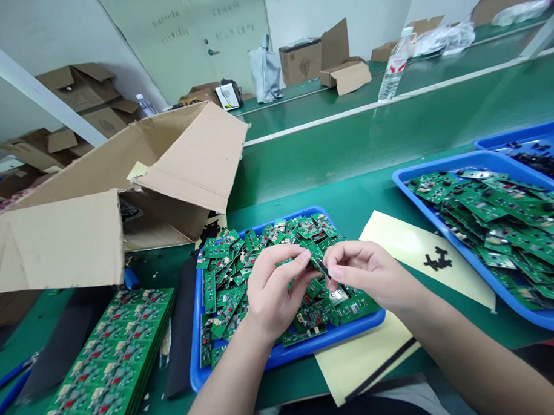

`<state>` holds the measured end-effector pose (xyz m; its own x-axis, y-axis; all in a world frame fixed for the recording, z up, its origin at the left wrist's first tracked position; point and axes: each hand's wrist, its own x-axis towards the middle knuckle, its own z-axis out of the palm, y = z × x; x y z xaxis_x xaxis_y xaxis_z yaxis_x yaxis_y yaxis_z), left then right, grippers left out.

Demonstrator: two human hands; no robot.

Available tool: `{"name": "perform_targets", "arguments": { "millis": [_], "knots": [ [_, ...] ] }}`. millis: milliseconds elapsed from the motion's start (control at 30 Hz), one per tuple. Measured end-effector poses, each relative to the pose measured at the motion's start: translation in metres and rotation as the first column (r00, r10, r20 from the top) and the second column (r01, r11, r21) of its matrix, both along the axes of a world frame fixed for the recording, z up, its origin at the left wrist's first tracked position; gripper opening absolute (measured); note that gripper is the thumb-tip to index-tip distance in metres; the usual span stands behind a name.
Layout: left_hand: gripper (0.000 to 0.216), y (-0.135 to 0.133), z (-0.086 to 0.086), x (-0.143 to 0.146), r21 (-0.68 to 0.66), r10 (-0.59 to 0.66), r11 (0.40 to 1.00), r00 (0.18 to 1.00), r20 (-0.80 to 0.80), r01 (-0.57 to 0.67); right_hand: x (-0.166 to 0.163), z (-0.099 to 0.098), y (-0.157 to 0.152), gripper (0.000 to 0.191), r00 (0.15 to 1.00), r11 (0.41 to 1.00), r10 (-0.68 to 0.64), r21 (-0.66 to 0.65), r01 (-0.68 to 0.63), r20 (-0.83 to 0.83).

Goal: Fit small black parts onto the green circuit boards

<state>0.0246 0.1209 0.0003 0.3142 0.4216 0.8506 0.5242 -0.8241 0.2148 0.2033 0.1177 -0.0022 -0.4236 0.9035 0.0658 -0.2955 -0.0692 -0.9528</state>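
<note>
Above a blue tray (197, 355) heaped with small green circuit boards (226, 306), my two hands meet at one board. My left hand (277, 289) is closed, its thumb and fingers pinching a small circuit board (315, 259) that is tilted and seen nearly edge-on. Opposite it, my right hand (374, 274) is closed too, its thumb and forefinger pinched at a small dark piece (324, 270) on the board's near end. Fingers partly hide both the board and that piece, so whether the piece is stuck on cannot be made out.
Right of the tray, a yellow backing sheet (382, 234) bears black bits (437, 259); another sheet (330, 369) has a black strip. A second blue tray (484, 291) holds boards. Left are stacked board panels (109, 352), blue-handled pliers (13, 386) and an open carton (69, 239).
</note>
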Motion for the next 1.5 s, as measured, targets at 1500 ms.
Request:
{"name": "perform_targets", "arguments": {
  "millis": [1500],
  "knots": [
    [0.021, -0.007, -0.002, 0.008, -0.676, -0.033, 0.573, 0.837, 0.546, 0.463, -0.007, -0.004, -0.002, 0.012, 0.782, 0.531, -0.607, 0.804, 0.265, 0.143]
  ]
}}
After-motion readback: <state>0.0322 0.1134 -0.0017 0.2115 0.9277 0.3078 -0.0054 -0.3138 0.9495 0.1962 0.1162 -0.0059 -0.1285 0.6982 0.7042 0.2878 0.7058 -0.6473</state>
